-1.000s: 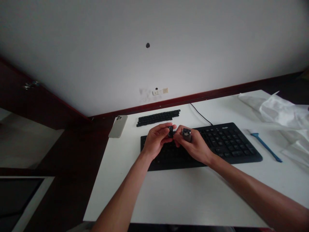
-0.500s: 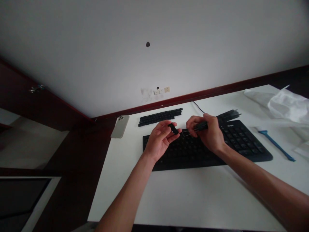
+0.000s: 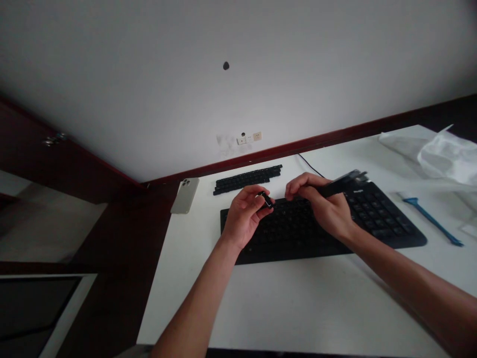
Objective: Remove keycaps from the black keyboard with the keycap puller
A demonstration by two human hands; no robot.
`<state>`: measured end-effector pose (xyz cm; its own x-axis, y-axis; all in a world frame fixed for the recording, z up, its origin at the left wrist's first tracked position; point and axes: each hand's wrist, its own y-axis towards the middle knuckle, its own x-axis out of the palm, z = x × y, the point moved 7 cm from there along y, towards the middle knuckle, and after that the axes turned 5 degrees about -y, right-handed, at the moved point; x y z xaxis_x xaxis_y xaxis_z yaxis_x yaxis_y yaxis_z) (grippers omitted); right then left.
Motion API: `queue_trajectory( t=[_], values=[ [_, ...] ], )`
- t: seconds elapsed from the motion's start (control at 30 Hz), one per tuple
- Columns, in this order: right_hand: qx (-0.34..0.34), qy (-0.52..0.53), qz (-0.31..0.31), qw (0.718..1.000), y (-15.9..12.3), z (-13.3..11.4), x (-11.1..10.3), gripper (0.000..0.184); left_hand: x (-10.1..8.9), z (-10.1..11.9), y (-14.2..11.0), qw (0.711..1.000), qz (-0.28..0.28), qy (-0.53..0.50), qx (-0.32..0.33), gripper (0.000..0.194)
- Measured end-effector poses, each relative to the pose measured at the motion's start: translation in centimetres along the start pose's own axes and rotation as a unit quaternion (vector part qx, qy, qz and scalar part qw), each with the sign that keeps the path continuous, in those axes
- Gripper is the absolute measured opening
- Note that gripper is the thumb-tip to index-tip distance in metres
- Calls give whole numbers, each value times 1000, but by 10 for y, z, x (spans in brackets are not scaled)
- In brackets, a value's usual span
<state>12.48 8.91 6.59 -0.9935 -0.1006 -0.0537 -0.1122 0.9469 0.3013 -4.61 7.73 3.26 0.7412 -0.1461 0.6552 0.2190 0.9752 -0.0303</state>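
Observation:
My left hand (image 3: pixel 246 214) is closed over the left part of the keyboard, pinching a small black keycap (image 3: pixel 267 200) between thumb and fingers. My right hand (image 3: pixel 328 204) is wrapped round the dark handle of a keycap puller with a brush (image 3: pixel 345 183), which points up and to the right. Its wire loops cannot be made out clearly now. Both hands are held above a black keyboard (image 3: pixel 290 243), a little apart from each other. Keys on the keyboard's right side show, while my hands and arms hide parts of the middle.
Behind the keyboard lie rows of loose black keycaps (image 3: pixel 248 179). A phone (image 3: pixel 185 195) rests at the table's left edge. To the right are a blue brush (image 3: pixel 434 221) and a crumpled white bag (image 3: pixel 447 156). A black cable (image 3: pixel 310 164) runs toward the wall.
My right hand has turned the puller, and its wire loops no longer show beside the keycap. My left hand has tilted the keycap slightly and still holds it.

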Motion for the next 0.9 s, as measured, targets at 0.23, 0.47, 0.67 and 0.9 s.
queue_trajectory(
  t=[0.23, 0.47, 0.67, 0.9],
  values=[
    [8, -54, -22, 998, -1, -5, 2, 36, -5, -4, 2, 1000, 16, 9, -19, 32],
    [-36, -131, -53, 989, -4, -9, 6, 15, -8, -7, 3, 999, 25, 27, -26, 33],
    [-115, -227, -109, 961, -12, -18, 19, 11, -10, -7, 4, 998, 36, 54, -16, 31],
    [-140, -288, -96, 942, -13, -15, 20, 11, -7, -3, 4, 996, 31, 76, 17, 24]
  ],
)
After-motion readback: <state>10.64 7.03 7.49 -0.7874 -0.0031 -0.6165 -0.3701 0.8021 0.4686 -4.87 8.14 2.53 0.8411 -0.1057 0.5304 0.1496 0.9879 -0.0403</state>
